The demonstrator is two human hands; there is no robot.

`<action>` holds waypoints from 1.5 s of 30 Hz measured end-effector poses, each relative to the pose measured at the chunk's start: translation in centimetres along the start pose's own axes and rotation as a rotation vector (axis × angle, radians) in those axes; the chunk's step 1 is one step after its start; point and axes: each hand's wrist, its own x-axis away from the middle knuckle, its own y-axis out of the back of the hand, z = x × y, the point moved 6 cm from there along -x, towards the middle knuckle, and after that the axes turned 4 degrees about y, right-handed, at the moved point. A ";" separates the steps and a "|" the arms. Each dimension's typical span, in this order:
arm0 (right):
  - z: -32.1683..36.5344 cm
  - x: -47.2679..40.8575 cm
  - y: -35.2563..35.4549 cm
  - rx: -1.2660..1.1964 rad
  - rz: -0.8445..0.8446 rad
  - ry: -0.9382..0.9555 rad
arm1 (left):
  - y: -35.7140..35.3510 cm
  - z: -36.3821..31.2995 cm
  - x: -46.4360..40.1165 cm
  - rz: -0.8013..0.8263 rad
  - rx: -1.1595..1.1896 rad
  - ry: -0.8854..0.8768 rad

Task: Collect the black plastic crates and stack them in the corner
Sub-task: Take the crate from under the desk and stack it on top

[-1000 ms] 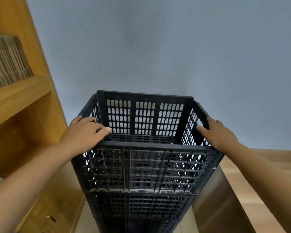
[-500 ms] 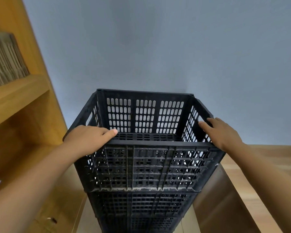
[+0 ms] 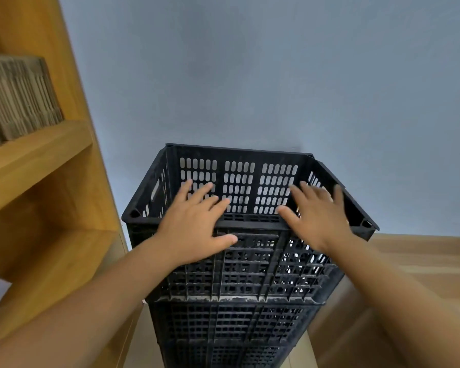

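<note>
A black slotted plastic crate point(image 3: 239, 181) tops a stack of black crates point(image 3: 223, 322) standing against the grey wall, between a wooden shelf unit and a wooden cabinet. My left hand point(image 3: 194, 229) lies flat over the crate's near rim, fingers spread, thumb on the front wall. My right hand point(image 3: 316, 216) hovers over the near rim further right, fingers apart, holding nothing. The lower crates are partly hidden by my forearms.
A wooden shelf unit point(image 3: 37, 160) stands close on the left, with a bundle of flattened cardboard point(image 3: 16, 99) on its shelf. A low wooden cabinet top point(image 3: 422, 258) lies to the right. The grey wall point(image 3: 250, 75) is right behind the stack.
Both hands have left the crate's side rims and moved inward to its near rim, fingers now spread. The crate stays on the stack.
</note>
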 end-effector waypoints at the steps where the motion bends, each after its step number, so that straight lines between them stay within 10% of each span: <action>1: 2.1 -0.1 -0.1 -0.033 -0.001 0.059 | 0.0 -1.0 -0.3 -0.005 0.000 -0.024; 12: 6.4 -0.5 -1.3 -0.042 -0.016 0.107 | -1.4 -2.2 -1.1 -0.234 0.031 -0.076; 45: -7.3 -1.9 -2.4 -0.032 0.269 -0.097 | -3.1 12.9 -2.8 0.186 0.238 0.132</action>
